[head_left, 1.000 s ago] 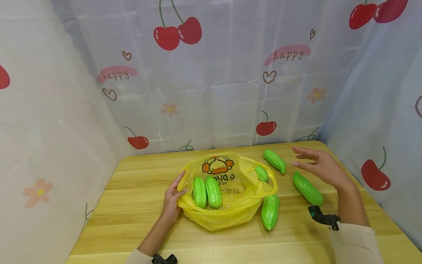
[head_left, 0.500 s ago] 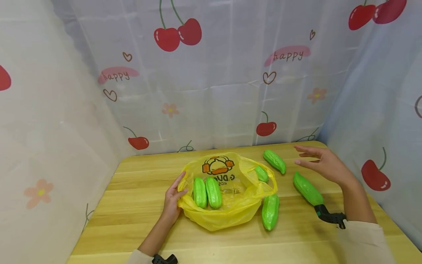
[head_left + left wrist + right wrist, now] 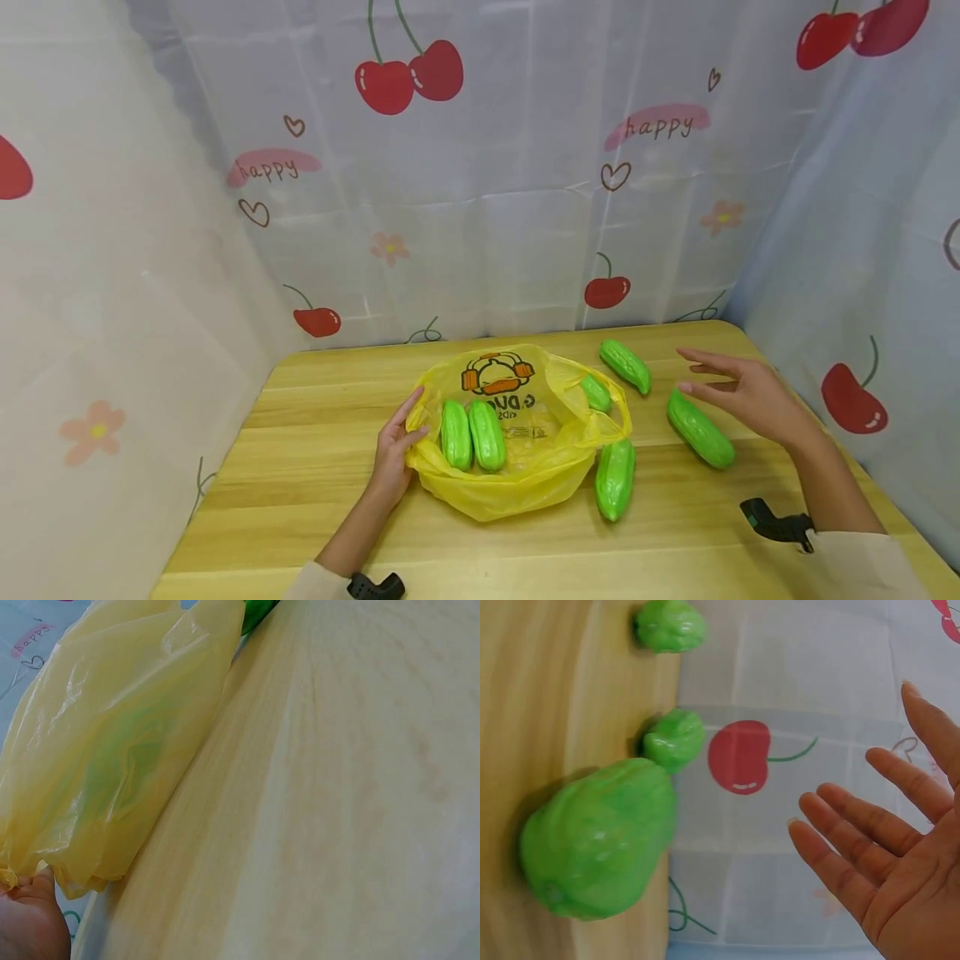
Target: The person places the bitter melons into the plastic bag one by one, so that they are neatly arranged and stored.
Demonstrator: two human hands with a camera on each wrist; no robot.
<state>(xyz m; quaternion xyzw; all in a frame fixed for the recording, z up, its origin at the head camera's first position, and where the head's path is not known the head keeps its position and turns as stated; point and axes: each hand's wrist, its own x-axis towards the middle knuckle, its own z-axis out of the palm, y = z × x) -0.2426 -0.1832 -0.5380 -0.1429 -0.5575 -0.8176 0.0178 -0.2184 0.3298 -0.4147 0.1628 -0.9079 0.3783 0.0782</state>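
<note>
My left hand (image 3: 396,454) grips the left rim of a yellow plastic bag (image 3: 495,500), thumb on the inner side. The bag gapes wide and bears a mirrored duck print. Two green cucumber-like vegetables (image 3: 471,436) lie inside it, and another one (image 3: 596,393) shows within its right handle loop. In the left wrist view the bag (image 3: 135,727) bulges with green showing through. My right hand (image 3: 742,392) hovers with fingers spread and nothing held, over the far end of a green cucumber-like vegetable (image 3: 699,432). The right wrist view shows this vegetable (image 3: 600,840) beside the palm.
Another green vegetable (image 3: 615,481) lies just right of the bag, and one more (image 3: 625,367) lies behind at the right. The wooden table (image 3: 315,433) is enclosed by a cherry-printed cloth (image 3: 487,250) at the back and sides.
My right hand has drifted right and then dropped slightly, closer to the right-hand vegetable. The left hand and the bag have stayed in place.
</note>
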